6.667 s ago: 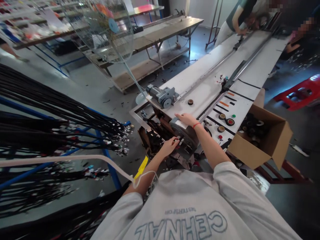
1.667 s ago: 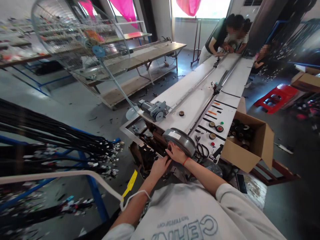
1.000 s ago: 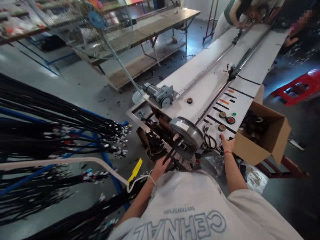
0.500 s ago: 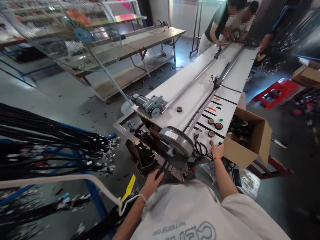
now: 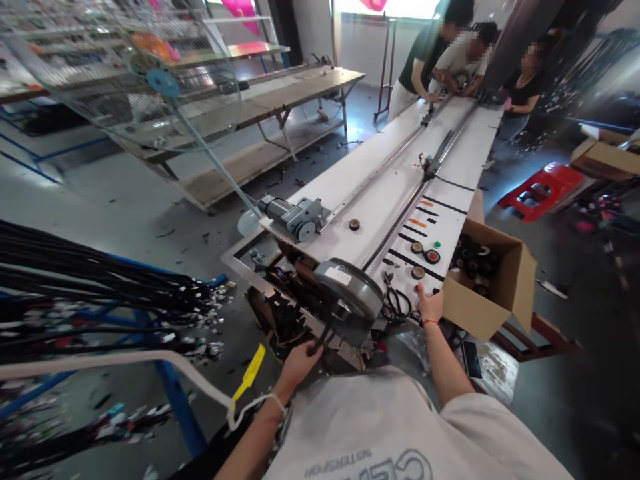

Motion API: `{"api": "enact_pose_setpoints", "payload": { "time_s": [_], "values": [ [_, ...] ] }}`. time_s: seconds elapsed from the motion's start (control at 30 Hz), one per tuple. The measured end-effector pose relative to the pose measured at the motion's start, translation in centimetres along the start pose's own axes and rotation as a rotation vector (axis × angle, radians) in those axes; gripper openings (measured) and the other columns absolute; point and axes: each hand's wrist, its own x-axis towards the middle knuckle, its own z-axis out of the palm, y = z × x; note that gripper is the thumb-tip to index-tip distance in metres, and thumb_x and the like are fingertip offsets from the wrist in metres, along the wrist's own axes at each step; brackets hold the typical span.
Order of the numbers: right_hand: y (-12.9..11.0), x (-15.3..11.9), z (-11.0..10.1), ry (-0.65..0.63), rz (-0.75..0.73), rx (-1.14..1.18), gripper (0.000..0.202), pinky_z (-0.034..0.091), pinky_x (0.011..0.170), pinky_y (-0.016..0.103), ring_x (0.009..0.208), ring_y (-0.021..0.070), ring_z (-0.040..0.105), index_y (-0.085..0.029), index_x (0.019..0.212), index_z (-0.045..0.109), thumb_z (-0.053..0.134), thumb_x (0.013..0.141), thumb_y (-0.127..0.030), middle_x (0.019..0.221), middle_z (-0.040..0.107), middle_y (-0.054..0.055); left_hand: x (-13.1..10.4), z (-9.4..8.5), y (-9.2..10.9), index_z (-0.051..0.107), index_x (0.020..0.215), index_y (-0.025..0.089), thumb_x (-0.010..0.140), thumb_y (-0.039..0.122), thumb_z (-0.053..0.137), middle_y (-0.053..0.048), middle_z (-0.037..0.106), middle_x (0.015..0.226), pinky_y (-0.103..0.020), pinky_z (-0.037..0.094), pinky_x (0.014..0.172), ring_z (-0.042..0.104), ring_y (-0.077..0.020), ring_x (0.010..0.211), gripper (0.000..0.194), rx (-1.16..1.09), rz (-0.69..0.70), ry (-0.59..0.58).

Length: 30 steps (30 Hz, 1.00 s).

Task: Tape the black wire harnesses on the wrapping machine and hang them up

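our left hand (image 5: 302, 361) pinches black strip (image 5: 326, 333) | right hand (image 5: 431, 305) by red button (image 5: 417, 288), grip unclear | stray press might yank strip, ngl

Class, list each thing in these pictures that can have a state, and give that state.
Left hand, closed on a dark strip
Right hand, at the white table, thumb at the red button
Red button, pressed or not: cannot tell
Cardboard box, open, with rolls inside
Scissors, lying on the table
Brown tape roll, lying flat
Phone, lying flat, screen looks dark
Grey wheel, turning or still: cannot tell
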Motion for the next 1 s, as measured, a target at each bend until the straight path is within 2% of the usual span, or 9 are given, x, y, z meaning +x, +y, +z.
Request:
{"api": "enact_pose_setpoints", "payload": {
  "time_s": [0.07, 0.17, 0.27, 0.4, 0.5, 0.63, 0.83, 1.0],
  "values": [
    [-0.1, -0.1, -0.1, 0.007, 0.008, 0.002, 0.092, 0.041, 0.101, 0.045, 0.124, 0.0382, 0.051, -0.011, 0.138, 0.044, 0.058, 0.074, -0.074, 0.138, 0.051, 0.025, -0.2, 0.2, -1.7, 0.071, 0.086, 0.014, 0.081, 0.037, 0.054, -0.011, 0.076, 0.086, -0.030, 0.049, 0.076, 0.070, -0.0255, 0.084, 0.030, 0.052, -0.043, -0.073],
    [-0.3, -0.2, -0.2, 0.003, 0.009, -0.002, 0.093, 0.040, 0.101, 0.045, 0.124, 0.0388, 0.051, -0.011, 0.139, 0.043, 0.063, 0.072, -0.072, 0.139, 0.050, 0.025, -0.8, -0.5, -3.1, 0.072, 0.092, 0.014, 0.081, 0.039, 0.052, -0.012, 0.076, 0.092, -0.030, 0.049, 0.077, 0.070, -0.0263, 0.088, 0.033, 0.040, -0.061, -0.058],
    [-0.4, -0.3, -0.3, 0.007, 0.006, -0.004, 0.091, 0.041, 0.101, 0.046, 0.124, 0.0394, 0.051, -0.009, 0.137, 0.044, 0.062, 0.074, -0.071, 0.137, 0.051, 0.025, -2.0, -1.9, -3.2, 0.070, 0.079, 0.017, 0.079, 0.049, 0.052, -0.007, 0.072, 0.075, -0.030, 0.048, 0.071, 0.067, -0.0250, 0.077, 0.037, -0.033, -0.021, -0.045],
    [-0.4, -0.3, -0.3, 0.002, -0.002, 0.001, 0.084, 0.040, 0.101, 0.045, 0.124, 0.0379, 0.051, -0.009, 0.134, 0.047, 0.054, 0.078, -0.072, 0.135, 0.053, 0.025, -4.1, -2.9, -2.3, 0.060, 0.062, 0.019, 0.071, 0.063, 0.052, -0.003, 0.060, 0.057, -0.029, 0.044, 0.062, 0.059, -0.0209, 0.063, 0.046, -0.188, -0.022, -0.040],
    [-0.3, -0.3, -0.3, 0.003, -0.001, -0.015, 0.089, 0.040, 0.101, 0.044, 0.124, 0.0377, 0.051, -0.010, 0.135, 0.045, 0.060, 0.074, -0.072, 0.136, 0.052, 0.025, -5.4, -2.9, -1.4, 0.053, 0.061, 0.020, 0.068, 0.068, 0.047, 0.000, 0.052, 0.052, -0.029, 0.041, 0.057, 0.051, -0.0172, 0.055, 0.049, -0.310, -0.071, -0.038],
    [-0.2, -0.2, -0.2, 0.009, -0.004, -0.016, 0.087, 0.041, 0.101, 0.044, 0.123, 0.0365, 0.052, -0.011, 0.136, 0.043, 0.060, 0.074, -0.071, 0.135, 0.053, 0.025, -6.0, -3.1, 0.2, 0.052, 0.061, 0.021, 0.066, 0.071, 0.047, 0.001, 0.049, 0.052, -0.028, 0.040, 0.056, 0.047, -0.0155, 0.054, 0.051, -0.343, -0.073, -0.030],
    [-0.5, -0.2, -0.3, -0.013, 0.010, -0.013, 0.086, 0.040, 0.102, 0.045, 0.125, 0.0378, 0.051, -0.009, 0.136, 0.043, 0.061, 0.075, -0.067, 0.138, 0.051, 0.026, -4.7, -3.5, 2.6, 0.062, 0.073, 0.018, 0.071, 0.069, 0.048, -0.002, 0.059, 0.059, -0.030, 0.048, 0.060, 0.057, -0.0195, 0.061, 0.053, -0.340, -0.031, 0.016],
    [-0.4, -0.3, -0.3, -0.015, 0.014, -0.022, 0.086, 0.040, 0.101, 0.045, 0.124, 0.0374, 0.051, -0.010, 0.136, 0.044, 0.058, 0.076, -0.070, 0.136, 0.052, 0.025, -2.4, -3.2, 3.4, 0.069, 0.084, 0.016, 0.075, 0.061, 0.049, -0.006, 0.068, 0.068, -0.032, 0.053, 0.067, 0.065, -0.0230, 0.068, 0.050, -0.277, 0.004, 0.071]
  ]
}}
